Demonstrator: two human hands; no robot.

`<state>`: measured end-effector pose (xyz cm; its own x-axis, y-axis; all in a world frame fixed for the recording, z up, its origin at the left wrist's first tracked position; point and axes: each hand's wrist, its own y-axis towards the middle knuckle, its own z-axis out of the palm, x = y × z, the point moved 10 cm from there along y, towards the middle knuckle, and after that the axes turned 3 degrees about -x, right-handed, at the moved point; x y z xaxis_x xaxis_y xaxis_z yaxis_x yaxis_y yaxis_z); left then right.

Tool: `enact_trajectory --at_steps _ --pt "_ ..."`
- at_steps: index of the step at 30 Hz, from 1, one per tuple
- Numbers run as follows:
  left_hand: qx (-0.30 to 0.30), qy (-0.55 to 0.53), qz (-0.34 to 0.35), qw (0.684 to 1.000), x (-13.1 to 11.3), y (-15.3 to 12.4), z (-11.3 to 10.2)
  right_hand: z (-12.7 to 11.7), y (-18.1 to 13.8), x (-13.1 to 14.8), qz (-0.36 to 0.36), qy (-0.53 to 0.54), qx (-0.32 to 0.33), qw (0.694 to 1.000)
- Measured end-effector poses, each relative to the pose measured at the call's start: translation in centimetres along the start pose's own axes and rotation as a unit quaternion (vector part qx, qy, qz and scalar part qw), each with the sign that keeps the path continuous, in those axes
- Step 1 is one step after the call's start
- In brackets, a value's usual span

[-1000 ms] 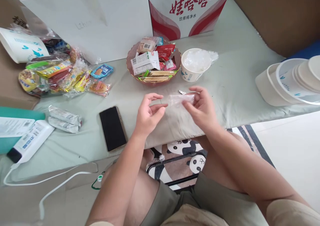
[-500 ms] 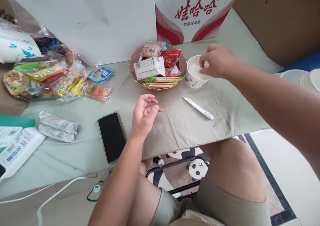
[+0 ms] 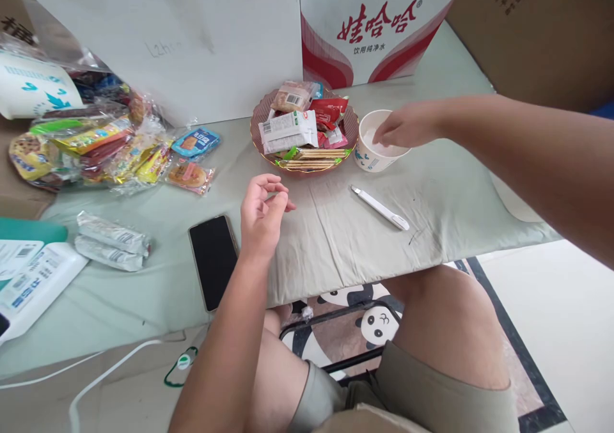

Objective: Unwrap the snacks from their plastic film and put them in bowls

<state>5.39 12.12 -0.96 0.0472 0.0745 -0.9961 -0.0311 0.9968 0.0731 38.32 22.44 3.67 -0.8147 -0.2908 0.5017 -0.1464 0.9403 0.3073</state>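
My right hand reaches over the rim of a white paper cup with blue print. Its fingers are bunched together and point down into the cup, their tips out of clear view. Something whitish shows inside the cup, too indistinct to name. My left hand hovers above the cloth, fingers loosely curled and apart, holding nothing. It is near a dark phone and in front of a pink glass bowl of wrapped snacks. A white utility knife lies on the table in front of the cup.
White cartons, one with red lettering, stand behind the bowl. On the left lie a pile of packaged snacks, silver packets and a white-and-green container. A brown carton stands at the right.
My right hand has gone lower into the cup, its fingertips now less visible. My left hand has shifted slightly left and up, away from the cup.
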Motion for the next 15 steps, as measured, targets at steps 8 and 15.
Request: enact_trajectory --at_steps 8,15 --pt "-0.040 0.111 0.039 0.992 1.1 1.3 -1.7 -1.9 -7.8 7.3 -0.097 -0.182 -0.028 0.978" --pt "-0.039 0.103 0.052 0.993 0.9 1.0 -1.9 0.2 -10.3 14.6 -0.172 -0.033 -0.084 0.981"
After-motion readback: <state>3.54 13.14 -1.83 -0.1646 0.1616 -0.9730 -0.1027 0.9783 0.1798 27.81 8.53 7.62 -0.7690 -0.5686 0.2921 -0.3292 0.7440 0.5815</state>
